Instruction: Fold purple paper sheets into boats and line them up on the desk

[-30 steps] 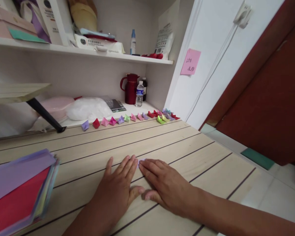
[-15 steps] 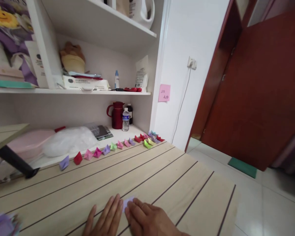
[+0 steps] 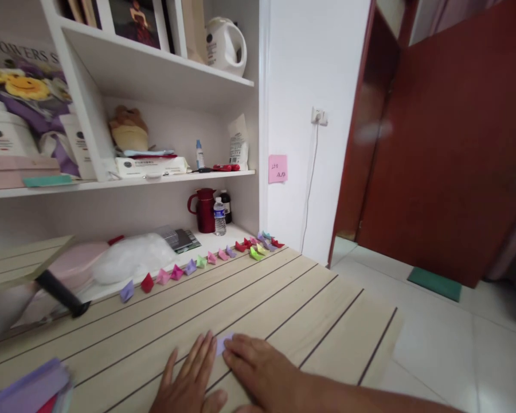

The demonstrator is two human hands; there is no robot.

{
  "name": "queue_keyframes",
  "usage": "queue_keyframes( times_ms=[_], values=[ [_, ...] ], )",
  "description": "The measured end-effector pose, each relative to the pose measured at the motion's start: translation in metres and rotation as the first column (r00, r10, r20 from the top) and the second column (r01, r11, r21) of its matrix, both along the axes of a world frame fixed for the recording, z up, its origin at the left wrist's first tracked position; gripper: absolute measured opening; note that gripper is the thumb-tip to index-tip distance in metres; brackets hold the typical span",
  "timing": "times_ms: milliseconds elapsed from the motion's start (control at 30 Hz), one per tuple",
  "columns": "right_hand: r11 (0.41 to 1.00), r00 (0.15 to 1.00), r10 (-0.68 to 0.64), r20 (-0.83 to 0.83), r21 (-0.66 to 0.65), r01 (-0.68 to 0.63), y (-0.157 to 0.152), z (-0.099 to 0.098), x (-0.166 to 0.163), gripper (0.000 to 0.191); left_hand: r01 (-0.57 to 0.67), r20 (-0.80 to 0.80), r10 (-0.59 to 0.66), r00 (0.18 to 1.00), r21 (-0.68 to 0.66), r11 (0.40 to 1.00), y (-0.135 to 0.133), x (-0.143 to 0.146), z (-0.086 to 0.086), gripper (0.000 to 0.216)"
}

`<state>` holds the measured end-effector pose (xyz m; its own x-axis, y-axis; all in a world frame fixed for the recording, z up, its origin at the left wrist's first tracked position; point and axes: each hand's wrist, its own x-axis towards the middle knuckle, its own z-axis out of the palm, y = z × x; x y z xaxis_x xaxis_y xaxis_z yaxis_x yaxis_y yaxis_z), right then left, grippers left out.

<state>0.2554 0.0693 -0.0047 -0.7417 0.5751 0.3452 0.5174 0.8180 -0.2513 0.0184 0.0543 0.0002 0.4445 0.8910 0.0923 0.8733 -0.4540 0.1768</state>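
Note:
My left hand (image 3: 188, 381) and my right hand (image 3: 263, 373) lie flat, fingers stretched out, side by side on the wooden table (image 3: 284, 310) near its front edge. Between their fingertips a small corner of lilac paper (image 3: 222, 343) shows; the rest of the sheet is hidden under my palms. A stack of coloured paper sheets (image 3: 28, 393), lilac on top with red beneath, sits at the table's near left corner. Along the table's far edge stands a row of several small folded paper boats (image 3: 198, 263) in lilac, red, pink, green and purple.
Behind the table is a white shelf unit (image 3: 155, 178) holding a red thermos jug (image 3: 205, 210), a water bottle (image 3: 219, 217), a white plastic bag and boxes. A pink sticky note (image 3: 277, 168) hangs on the wall. A dark red door (image 3: 447, 166) and tiled floor lie to the right.
The view has tilted upward, so my hands sit lower in the picture and more of the shelves and door show. My hands stay pressed flat on the lilac paper.

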Motion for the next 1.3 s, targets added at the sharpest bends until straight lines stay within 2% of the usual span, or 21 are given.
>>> queue_keyframes(
  times_ms=[33,100,133,267,367,433,567,667,900,1100,1200,1300],
  values=[
    [0.996,1.000,0.000,-0.028,-0.091,-0.003,-0.002,0.012,0.001,0.079,0.010,0.091,-0.007,0.996,-0.031,0.999,-0.004,0.000,0.008,0.054],
    [0.952,0.992,0.041,-0.122,-0.296,-0.075,0.003,0.034,0.002,0.054,-0.001,0.143,0.006,0.990,-0.037,0.999,-0.011,0.000,0.018,0.056],
    [0.909,0.982,-0.013,-0.188,-0.411,-0.067,0.010,0.044,0.001,0.045,-0.018,0.171,0.022,0.985,-0.027,0.999,-0.013,0.000,0.020,0.057],
    [0.870,0.965,-0.153,-0.215,-0.493,0.028,0.050,0.065,-0.009,0.040,-0.165,0.316,0.138,0.939,0.062,0.984,-0.009,-0.005,0.021,0.058],
    [0.826,0.986,-0.096,-0.136,-0.564,0.002,0.077,0.072,-0.018,0.034,-0.244,0.405,0.182,0.896,0.105,0.964,0.004,-0.009,0.025,0.054],
    [0.805,0.994,-0.046,-0.098,-0.593,-0.021,0.087,0.075,-0.021,0.039,-0.256,0.436,0.186,0.880,0.106,0.961,0.013,-0.010,0.026,0.049],
    [0.837,0.997,-0.024,-0.071,-0.548,-0.019,0.091,0.070,-0.019,0.052,-0.271,0.468,0.197,0.862,0.096,0.958,0.019,-0.010,0.017,0.040],
    [0.865,0.997,0.010,-0.071,-0.500,-0.044,0.083,0.061,-0.014,0.054,-0.280,0.481,0.204,0.853,0.090,0.956,0.015,-0.009,0.008,0.040],
    [0.869,0.979,0.169,-0.114,-0.451,-0.203,0.064,0.056,-0.019,0.036,-0.225,0.476,0.178,0.861,0.043,0.973,0.009,-0.013,-0.001,0.036],
    [0.920,0.966,0.147,-0.213,-0.329,-0.212,0.064,0.048,-0.023,0.023,-0.247,0.517,0.175,0.838,0.074,0.966,0.007,-0.011,-0.005,0.055],
    [0.967,0.970,0.114,-0.215,-0.200,-0.158,0.069,0.043,-0.023,0.015,-0.253,0.548,0.165,0.820,0.089,0.963,0.008,-0.010,-0.005,0.061],
    [0.988,0.972,0.069,-0.225,-0.122,-0.098,0.074,0.042,-0.023,0.014,-0.263,0.560,0.165,0.812,0.099,0.960,0.009,-0.010,-0.005,0.063]
  ],
)
